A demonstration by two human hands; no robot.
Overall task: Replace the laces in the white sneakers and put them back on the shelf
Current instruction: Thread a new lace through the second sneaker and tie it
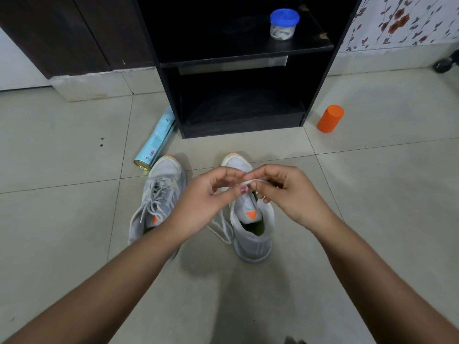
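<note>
Two white sneakers with orange accents stand on the tiled floor, toes toward a black shelf unit (246, 52). The left sneaker (159, 194) is laced. The right sneaker (250, 227) has its tongue exposed, and a white lace (223, 229) trails loose on the floor beside it. My left hand (206, 202) and my right hand (288, 192) meet above the right sneaker's front, fingers pinching a stretch of the white lace between them. The eyelets under my hands are hidden.
A blue-lidded jar (284, 24) sits on the shelf unit's upper board. A light blue spray can (155, 142) lies on the floor left of the unit. An orange cylinder (330, 119) stands to its right. A dark dumbbell (447, 63) lies at far right.
</note>
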